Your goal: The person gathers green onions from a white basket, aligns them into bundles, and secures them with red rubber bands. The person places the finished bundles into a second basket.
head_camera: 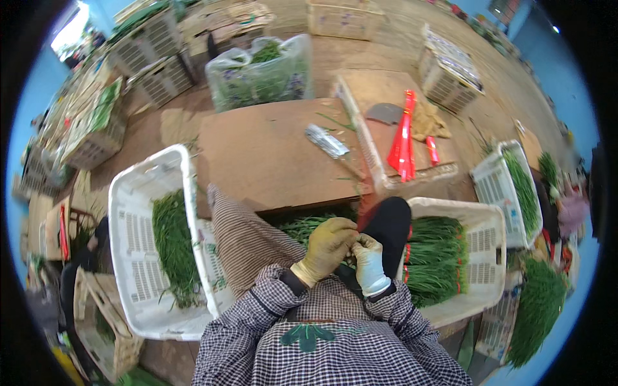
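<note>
My left hand (pixel 330 245), in a stained yellowish glove, is raised above my lap with its fingers bent. Touching it at the fingertips is my right hand (pixel 368 263), in a pale glove with dirty fingers. Whether something small is between the fingers cannot be made out. Below and behind the hands, green leafy stalks (pixel 309 226) show under the edge of a brown board (pixel 270 149). On that board lies a knife (pixel 328 141) with a wrapped silvery blade. Beside my right knee, tied bundles of green stalks (pixel 434 260) fill part of a white plastic crate (pixel 487 212).
At left stands a white crate (pixel 116 202) with loose greens (pixel 176 246). Red ribbons (pixel 404 140), a small red roll (pixel 432 150) and a tan cloth (pixel 429 120) lie on a second board (pixel 376 82). A plastic bag of greens (pixel 263 77) stands beyond. Another person's purple sleeve (pixel 573 212) is far right.
</note>
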Demonstrator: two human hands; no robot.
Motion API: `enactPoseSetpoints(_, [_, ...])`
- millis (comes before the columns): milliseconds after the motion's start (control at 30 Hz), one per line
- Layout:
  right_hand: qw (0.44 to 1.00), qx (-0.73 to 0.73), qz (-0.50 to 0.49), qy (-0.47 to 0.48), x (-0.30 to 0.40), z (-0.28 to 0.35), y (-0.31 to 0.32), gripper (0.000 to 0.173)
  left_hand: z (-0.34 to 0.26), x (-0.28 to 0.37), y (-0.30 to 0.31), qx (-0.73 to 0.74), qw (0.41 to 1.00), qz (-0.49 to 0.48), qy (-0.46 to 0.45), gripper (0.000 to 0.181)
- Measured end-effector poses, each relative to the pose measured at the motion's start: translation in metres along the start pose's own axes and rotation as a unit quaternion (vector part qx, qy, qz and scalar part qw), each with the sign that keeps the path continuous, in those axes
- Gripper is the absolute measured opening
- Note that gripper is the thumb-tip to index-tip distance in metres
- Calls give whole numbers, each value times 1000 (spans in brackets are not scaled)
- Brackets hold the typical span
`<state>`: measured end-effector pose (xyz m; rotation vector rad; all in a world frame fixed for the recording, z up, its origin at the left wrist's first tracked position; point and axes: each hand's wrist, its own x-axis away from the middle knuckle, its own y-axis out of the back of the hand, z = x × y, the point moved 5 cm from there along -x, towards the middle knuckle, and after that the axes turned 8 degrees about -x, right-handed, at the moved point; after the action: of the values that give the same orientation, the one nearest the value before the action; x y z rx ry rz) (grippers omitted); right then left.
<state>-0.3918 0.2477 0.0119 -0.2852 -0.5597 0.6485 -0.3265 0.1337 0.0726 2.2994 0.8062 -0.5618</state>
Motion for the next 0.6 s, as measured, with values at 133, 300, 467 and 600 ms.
enactPoseSetpoints(133, [973, 178, 143, 34, -25, -24, -7, 18, -7, 10, 32, -155, 987, 0, -53, 13])
enactPoseSetpoints(300, [951, 92, 288, -61, -36, 34, -70, 44, 46, 87, 57, 88, 930, 193, 300, 16])
enactPoseSetpoints(467, [977, -23, 210, -43, -103, 53, -64, 20, 31, 125, 84, 228, 849, 272, 393, 20])
enactPoseSetpoints(600, [971, 58, 231, -4, -126, 46, -77, 19, 25, 138, 93, 290, 849, 241, 371, 22])
